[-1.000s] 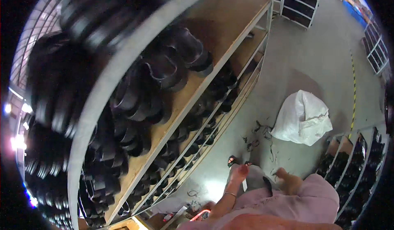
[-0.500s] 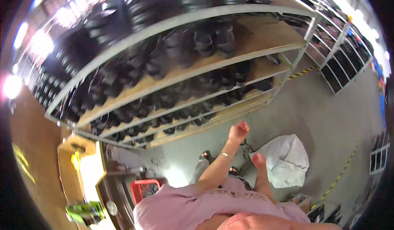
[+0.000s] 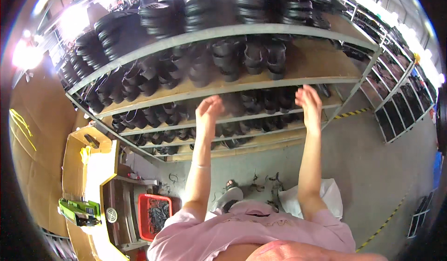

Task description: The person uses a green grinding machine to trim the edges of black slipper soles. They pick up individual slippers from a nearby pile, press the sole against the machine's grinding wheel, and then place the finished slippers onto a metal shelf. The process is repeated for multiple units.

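Both arms reach forward toward a metal rack (image 3: pixel 260 29) filled with black footwear. My left hand (image 3: pixel 209 108) is in front of a middle shelf, fingers loosely bent and apart, with nothing seen in it. Farther right, my right hand (image 3: pixel 309 101) is raised at about the same height, fingers part-curled and also without anything visible in them. Black shoes or sandals (image 3: pixel 253 58) stand in rows on the shelf board behind the hands. Stacks of black sole-like pieces (image 3: pixel 247 2) fill the top. Whether either hand touches the rack I cannot tell.
A red basket (image 3: pixel 143 216) of black scraps stands at the left, beside a bench with a cardboard-lined top (image 3: pixel 101 168) and a green device (image 3: pixel 79 208). A white sack (image 3: pixel 333 193) and dark scraps lie on the floor. Another rack (image 3: pixel 396 98) is at the right.
Both hands have risen and moved forward from low near my body to the rack; the left went leftward. My view has shifted, showing the rack's shelves more sharply.
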A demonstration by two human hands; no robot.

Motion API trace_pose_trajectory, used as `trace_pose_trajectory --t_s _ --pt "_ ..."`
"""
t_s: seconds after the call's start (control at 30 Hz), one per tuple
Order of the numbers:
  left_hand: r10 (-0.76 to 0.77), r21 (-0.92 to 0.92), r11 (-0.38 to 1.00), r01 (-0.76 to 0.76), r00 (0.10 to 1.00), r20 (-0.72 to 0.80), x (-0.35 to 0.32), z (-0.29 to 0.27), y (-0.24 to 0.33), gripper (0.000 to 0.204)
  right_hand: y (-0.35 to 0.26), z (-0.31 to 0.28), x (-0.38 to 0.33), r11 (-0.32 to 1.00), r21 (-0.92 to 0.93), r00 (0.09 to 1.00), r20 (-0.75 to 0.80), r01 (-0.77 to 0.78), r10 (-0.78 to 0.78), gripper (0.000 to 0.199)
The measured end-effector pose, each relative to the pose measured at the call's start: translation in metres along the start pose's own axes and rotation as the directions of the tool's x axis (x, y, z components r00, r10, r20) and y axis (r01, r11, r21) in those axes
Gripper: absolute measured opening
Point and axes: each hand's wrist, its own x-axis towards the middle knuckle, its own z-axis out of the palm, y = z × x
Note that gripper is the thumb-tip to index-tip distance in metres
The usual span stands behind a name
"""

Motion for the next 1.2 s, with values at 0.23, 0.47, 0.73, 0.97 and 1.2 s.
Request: trace_pose_trajectory --t_s 0.23,0.47,0.73,0.97,1.2 --pt "-0.072 0.267 0.96 0.083 0.996 -0.05 0.121 0.045 0.001 0.086 0.019 0.056 0.179 0.835 -0.548 0.965 -0.242 -0.05 -0.101 0.078" --pt "-0.219 -0.403 0.831 0.383 0.892 0.395 0.184 0.065 -0.001 0.089 0.031 0.054 0.218 0.878 -0.3 0.927 -0.155 -0.372 0.34 0.062" --pt "-0.393 -0.026 0.914 0.404 0.901 0.185 0.253 0.052 -0.032 0.061 0.007 0.063 0.217 0.908 -0.261 0.924 0.111 -0.327 0.365 0.039" --pt "-0.401 0.197 0.904 0.379 0.912 0.085 0.218 0.105 -0.004 0.05 -0.007 0.059 0.222 0.839 -0.121 0.804 0.244 -0.53 0.543 0.052" --pt "-0.519 -0.284 0.787 0.547 0.837 0.174 0.181 0.137 0.013 0.053 0.014 0.046 0.245 0.899 -0.129 0.876 0.207 -0.417 0.436 0.066"
